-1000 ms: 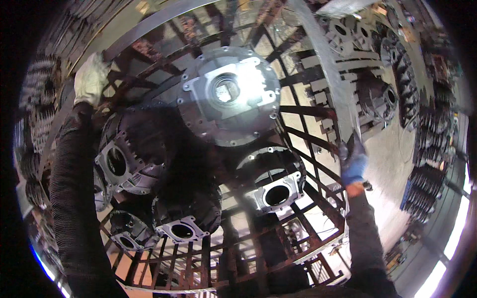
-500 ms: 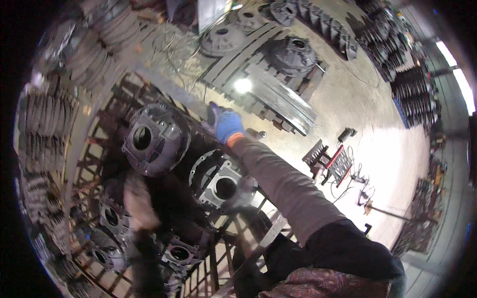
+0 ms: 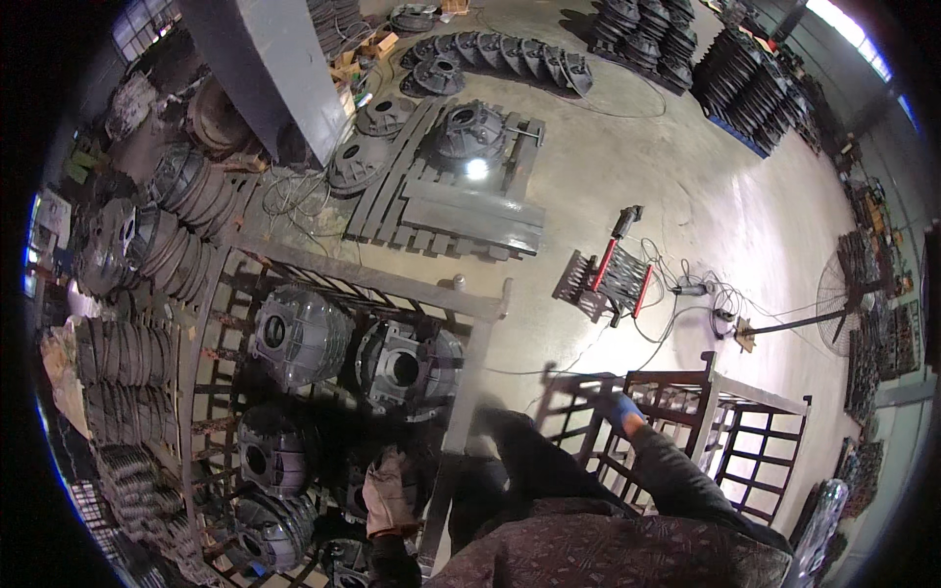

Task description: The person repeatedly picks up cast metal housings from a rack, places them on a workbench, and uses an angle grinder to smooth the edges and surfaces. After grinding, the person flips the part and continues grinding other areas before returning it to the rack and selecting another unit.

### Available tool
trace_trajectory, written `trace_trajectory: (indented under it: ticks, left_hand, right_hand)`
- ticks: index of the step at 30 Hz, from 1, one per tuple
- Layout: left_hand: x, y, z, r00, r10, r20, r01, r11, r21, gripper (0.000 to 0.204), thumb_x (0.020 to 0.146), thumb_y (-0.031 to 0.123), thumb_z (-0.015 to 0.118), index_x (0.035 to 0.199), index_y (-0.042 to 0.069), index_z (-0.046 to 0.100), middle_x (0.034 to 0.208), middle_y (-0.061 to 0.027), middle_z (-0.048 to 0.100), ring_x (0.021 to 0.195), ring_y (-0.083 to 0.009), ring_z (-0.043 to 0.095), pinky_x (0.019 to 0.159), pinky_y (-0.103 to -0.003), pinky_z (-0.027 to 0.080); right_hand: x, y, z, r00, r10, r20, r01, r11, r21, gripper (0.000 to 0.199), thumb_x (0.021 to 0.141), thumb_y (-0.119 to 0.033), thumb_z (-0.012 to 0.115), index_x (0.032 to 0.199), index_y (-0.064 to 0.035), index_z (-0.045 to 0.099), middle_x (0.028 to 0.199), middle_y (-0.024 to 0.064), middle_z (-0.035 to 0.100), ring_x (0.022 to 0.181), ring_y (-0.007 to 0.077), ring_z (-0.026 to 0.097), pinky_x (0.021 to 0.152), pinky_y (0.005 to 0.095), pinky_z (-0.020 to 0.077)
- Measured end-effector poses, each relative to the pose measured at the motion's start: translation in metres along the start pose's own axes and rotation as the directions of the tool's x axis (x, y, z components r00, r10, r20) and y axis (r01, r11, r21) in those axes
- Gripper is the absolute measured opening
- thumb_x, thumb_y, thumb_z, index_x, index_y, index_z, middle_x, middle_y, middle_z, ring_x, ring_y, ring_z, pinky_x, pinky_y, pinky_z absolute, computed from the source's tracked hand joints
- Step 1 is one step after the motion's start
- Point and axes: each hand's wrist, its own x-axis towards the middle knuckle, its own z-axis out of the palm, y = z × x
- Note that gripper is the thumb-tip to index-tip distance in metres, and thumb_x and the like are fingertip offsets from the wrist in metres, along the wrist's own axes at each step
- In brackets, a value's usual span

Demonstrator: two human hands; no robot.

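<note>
My left hand [image 3: 389, 498], in a tan glove, is over the near right part of a metal cage [image 3: 467, 392] full of grey bell-shaped castings. It is beside a shadowed casting; what its fingers do is hidden. One casting [image 3: 402, 368] with a square flange and round bore lies just beyond that hand, and a domed casting [image 3: 302, 335] sits farther left. Out to the right, my right hand [image 3: 618, 408], in a blue glove with dark fingers, is above the near left side of a second cage [image 3: 708, 397]. Motion smears its fingers.
Beyond the cage, a wooden pallet [image 3: 392, 211] carries a casting [image 3: 470, 132] and a flat dark slab. A red-edged metal rack [image 3: 622, 277], cables and a pedestal fan [image 3: 841, 304] stand on the right. Stacked castings [image 3: 127, 363] line the left, near a grey pillar [image 3: 265, 69].
My view has turned and shifted, bringing the second cage into sight. My right hand has gone from the first cage's far rim to the second cage. My left hand has moved nearer and right.
</note>
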Motion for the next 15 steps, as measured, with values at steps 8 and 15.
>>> trace_trajectory:
  ticks: [8, 15]
  left_hand:
    - [0.023, 0.076, 0.03, 0.8, 0.206, 0.564, -0.594, 0.136, 0.793, 0.036, 0.112, 0.028, 0.053, 0.138, 0.01, 0.071, 0.132, -0.0106, 0.074, 0.113, -0.0317, 0.072, 0.094, -0.041, 0.06]
    - [0.114, 0.218, 0.173, 0.654, -0.105, 0.749, -0.588, 0.552, 0.591, 0.04, 0.116, 0.031, 0.045, 0.135, 0.008, 0.07, 0.13, -0.0112, 0.071, 0.108, -0.029, 0.069, 0.093, -0.044, 0.058]
  right_hand:
    - [-0.275, 0.186, -0.076, 0.744, 0.665, -0.062, -0.655, 0.745, 0.124, 0.043, 0.096, -0.042, 0.077, 0.089, 0.0002, 0.078, 0.078, 0.0089, 0.072, 0.066, 0.0228, 0.066, 0.069, 0.0433, 0.0577]
    - [-0.197, 0.155, -0.125, 0.834, 0.551, -0.005, -0.551, 0.833, -0.044, 0.029, 0.102, -0.031, 0.07, 0.116, -0.0075, 0.079, 0.105, 0.0115, 0.079, 0.083, 0.026, 0.074, 0.071, 0.043, 0.0573]
